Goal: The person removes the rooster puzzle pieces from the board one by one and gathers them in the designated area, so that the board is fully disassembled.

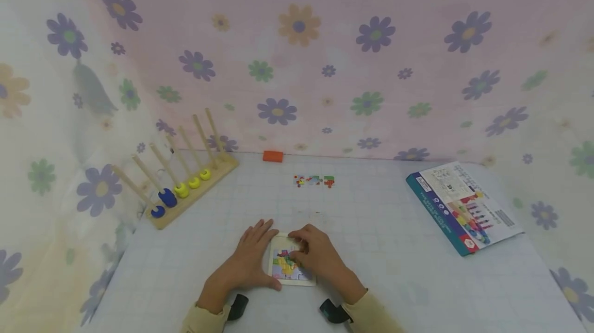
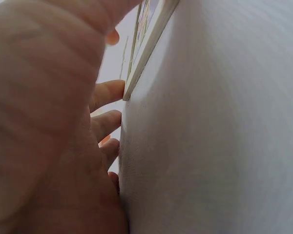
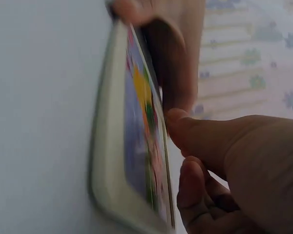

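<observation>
A small jigsaw puzzle in a pale tray lies on the table between my hands. My left hand spreads along the tray's left side, fingers straight, the thumb by the near-left corner. In the left wrist view a fingertip touches the tray's edge. Over the puzzle's upper right, my right hand bends its fingers and pinches a puzzle piece, mostly hidden by the fingers. The right wrist view has its thumb right at the puzzle's colourful surface.
Several loose puzzle pieces lie farther back, with an orange block behind them to the left. A wooden peg rack with blue and yellow beads stands at the left. At the right lies a flat printed box. A flowered cloth hangs behind.
</observation>
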`<state>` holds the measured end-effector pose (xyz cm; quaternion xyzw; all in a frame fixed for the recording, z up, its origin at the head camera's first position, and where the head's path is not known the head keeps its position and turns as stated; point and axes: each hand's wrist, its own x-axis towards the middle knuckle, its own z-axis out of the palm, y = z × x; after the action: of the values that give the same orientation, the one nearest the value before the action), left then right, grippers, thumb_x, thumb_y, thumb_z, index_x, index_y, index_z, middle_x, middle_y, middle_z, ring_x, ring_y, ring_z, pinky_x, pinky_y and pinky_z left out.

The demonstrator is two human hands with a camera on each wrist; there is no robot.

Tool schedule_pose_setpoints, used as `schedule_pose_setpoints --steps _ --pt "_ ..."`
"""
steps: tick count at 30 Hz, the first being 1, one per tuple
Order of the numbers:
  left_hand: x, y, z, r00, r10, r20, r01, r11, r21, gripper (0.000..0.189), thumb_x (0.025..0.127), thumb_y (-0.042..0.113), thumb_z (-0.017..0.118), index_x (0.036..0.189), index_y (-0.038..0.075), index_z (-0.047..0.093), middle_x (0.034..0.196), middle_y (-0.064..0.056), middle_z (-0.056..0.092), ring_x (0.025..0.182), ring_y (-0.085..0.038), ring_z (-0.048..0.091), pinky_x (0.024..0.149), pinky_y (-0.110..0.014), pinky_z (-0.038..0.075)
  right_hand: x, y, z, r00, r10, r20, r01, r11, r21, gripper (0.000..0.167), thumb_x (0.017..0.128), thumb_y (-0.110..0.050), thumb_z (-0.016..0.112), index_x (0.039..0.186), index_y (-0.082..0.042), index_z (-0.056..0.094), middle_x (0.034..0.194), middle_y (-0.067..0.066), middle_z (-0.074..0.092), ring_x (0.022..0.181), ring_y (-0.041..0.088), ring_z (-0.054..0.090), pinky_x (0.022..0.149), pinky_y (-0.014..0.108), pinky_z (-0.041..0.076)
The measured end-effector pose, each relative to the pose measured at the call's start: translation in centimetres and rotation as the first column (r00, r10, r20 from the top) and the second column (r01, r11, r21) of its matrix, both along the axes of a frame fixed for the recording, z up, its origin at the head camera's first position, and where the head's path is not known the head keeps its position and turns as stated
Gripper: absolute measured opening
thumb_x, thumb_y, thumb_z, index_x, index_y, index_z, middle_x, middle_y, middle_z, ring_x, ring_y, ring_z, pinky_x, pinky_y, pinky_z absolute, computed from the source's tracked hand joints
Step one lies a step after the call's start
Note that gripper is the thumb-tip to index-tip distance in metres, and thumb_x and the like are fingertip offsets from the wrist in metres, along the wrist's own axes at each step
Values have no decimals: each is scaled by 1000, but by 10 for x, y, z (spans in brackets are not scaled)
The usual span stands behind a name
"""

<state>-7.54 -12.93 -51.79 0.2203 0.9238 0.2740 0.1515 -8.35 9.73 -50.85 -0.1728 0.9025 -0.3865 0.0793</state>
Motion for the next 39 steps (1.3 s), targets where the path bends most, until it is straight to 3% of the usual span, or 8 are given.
schedule_pose_setpoints --steps 5,13,25,32,39 --pt "-1 -1 0 1000 -15 -10 15 1000 1 121 60 65 90 155 14 36 171 -9 20 160 -35 12 129 -61 12 10 -17 3 995 91 38 -94 993 73 41 85 -20 83 122 -6 73 93 -3 60 74 1 47 64 16 45" --pt "0 -3 -1 999 -18 -44 19 1000 16 120 60 64 91 154 11 37 170 -12 22 159 -37 14 128 -63 14 15 -23 5 995 100 -9 -97 981 168 35 85 -24 83 115 -8 75 96 -3 64 76 2 48 67 18 46" --pt "0 -3 -5 998 -16 -60 18 999 35 121 58 63 92 154 11 38 170 -12 23 159 -37 15 127 -63 14 13 -23 8 995 75 63 -83 988 134 38 79 -25 89 110 -12 72 89 -9 55 74 2 46 65 16 44" --pt "0 -4 -5 999 -19 -49 20 999 33 122 58 64 91 155 12 37 170 -10 22 159 -35 13 128 -61 13 12 -18 6 992 124 35 -127 987 101 39 78 -21 89 110 -14 70 92 -9 56 75 0 46 66 15 45" --pt "1 -3 -3 999 -16 -33 17 1000 23 121 59 65 90 155 14 37 171 -8 21 160 -33 13 129 -59 12 12 -15 9 988 143 67 -146 988 49 38 80 -19 88 111 -14 67 93 -8 56 78 1 46 67 16 45"
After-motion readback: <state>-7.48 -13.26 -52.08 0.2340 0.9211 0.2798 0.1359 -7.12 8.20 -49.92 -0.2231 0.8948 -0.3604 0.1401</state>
